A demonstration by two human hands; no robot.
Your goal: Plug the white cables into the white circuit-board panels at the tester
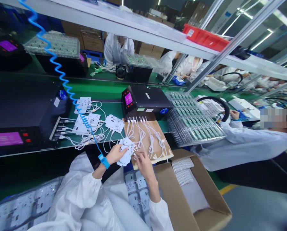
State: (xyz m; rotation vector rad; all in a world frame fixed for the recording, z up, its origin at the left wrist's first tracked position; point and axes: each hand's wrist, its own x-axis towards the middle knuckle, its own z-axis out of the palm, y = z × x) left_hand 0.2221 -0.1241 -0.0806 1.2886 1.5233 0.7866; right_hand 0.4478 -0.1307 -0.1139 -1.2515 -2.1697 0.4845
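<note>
My left hand [116,154] grips a small stack of white, flat circuit boards [127,153], thumb on top, above the bench's front edge. A blue wrist strap [104,161] with a coiled blue cord circles that wrist. At the boards' right edge, my right hand [144,163] has thumb and fingers pinched together; what they hold is too small to make out. White cables [141,136] run from a black test box [145,99] across a brown cardboard sheet [161,128] just beyond my hands. Another white board [114,123], cabled, lies to the left.
A larger black box [25,109] stands at left, wired to more white boards [85,123]. Stacked clear trays of green boards [194,118] are at right. An open carton [213,192] and trays of white boards [136,189] sit below. A co-worker [242,141] sits at right.
</note>
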